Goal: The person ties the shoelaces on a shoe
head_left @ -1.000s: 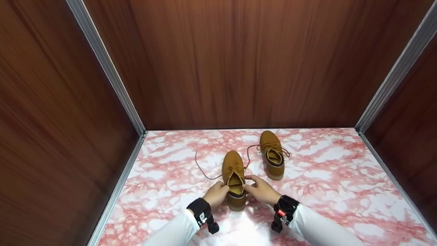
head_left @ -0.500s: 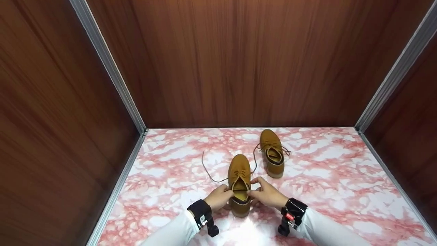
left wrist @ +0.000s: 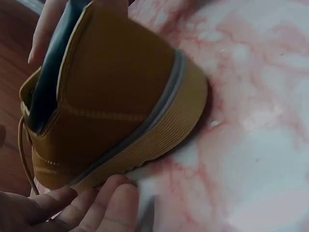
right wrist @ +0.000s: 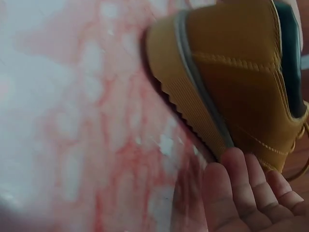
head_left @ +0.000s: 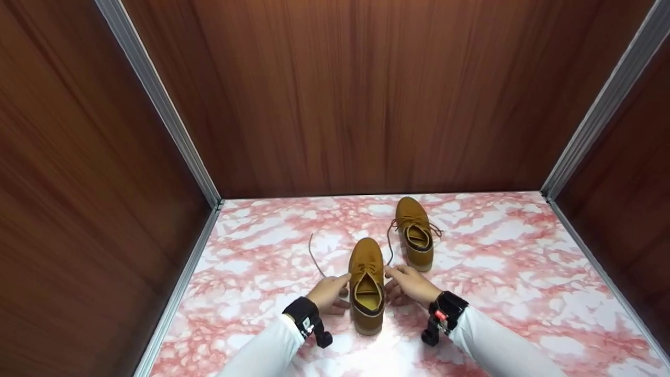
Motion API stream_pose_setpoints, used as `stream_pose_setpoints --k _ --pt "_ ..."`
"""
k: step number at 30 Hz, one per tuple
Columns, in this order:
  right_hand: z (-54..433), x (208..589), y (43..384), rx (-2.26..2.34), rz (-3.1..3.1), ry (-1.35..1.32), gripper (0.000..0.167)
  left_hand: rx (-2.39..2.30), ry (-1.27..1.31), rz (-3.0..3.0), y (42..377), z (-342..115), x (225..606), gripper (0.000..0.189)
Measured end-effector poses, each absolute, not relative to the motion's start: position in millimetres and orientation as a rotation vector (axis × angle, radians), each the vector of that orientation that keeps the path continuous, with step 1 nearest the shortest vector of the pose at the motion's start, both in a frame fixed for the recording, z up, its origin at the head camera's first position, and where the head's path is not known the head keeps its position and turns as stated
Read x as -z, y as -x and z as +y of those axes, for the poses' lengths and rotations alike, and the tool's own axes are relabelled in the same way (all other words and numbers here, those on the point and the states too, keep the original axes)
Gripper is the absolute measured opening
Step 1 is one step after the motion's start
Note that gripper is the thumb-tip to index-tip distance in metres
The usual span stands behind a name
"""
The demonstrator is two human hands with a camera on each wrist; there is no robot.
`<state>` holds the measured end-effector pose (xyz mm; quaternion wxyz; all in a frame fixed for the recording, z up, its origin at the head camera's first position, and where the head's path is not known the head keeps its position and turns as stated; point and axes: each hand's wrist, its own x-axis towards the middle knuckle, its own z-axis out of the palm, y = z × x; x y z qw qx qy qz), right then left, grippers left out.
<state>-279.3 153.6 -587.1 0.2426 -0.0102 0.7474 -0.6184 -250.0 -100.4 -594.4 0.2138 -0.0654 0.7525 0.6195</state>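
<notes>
A tan lace-up shoe (head_left: 366, 254) stands upright between my two hands, toe pointing away, its opening spread and its laces untied. My left hand (head_left: 328, 293) is at its left side; in the left wrist view the relaxed fingers (left wrist: 113, 203) lie low beside the ribbed sole. On the other side is my right hand (head_left: 411, 285), with straight fingers (right wrist: 236, 179) right at the sole and upper in the right wrist view. One loose lace (head_left: 315, 256) trails to the left; another lace end (head_left: 390, 243) runs up on the right.
The matching shoe (head_left: 411, 209) stands farther back on the right, with its laces tied in a bow. A red-and-white marbled tabletop (head_left: 251, 262) lies under both. Brown wood-grain panels (head_left: 335, 104) with metal edge strips enclose the back and sides.
The near shoe has shifted slightly right and toward me. Both hands have left the collar's edges and slid forward, down along the shoe's sides. The far shoe stays in place.
</notes>
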Motion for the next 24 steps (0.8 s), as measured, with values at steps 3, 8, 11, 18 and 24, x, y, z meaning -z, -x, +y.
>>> stream_pose_setpoints --k 3,8,11,18,24 --pt "150.6 588.8 290.2 1.675 2.085 -0.008 0.057 -1.720 0.241 2.110 257.9 -102.3 597.0 0.069" --pt "146.9 592.6 305.2 1.601 2.220 -0.050 0.060 -1.714 0.310 2.128 268.8 -102.5 599.2 0.073" --pt "144.0 593.5 310.4 1.604 2.220 -0.093 0.062 -1.730 0.367 2.096 273.9 -101.4 597.4 0.074" --pt "140.8 594.2 312.7 1.596 2.197 -0.072 0.043 -1.705 0.417 2.048 281.7 -99.3 591.1 0.061" --pt "141.1 596.5 311.9 1.597 2.203 -0.005 0.025 -1.694 0.441 2.075 283.3 -99.1 592.4 0.047"
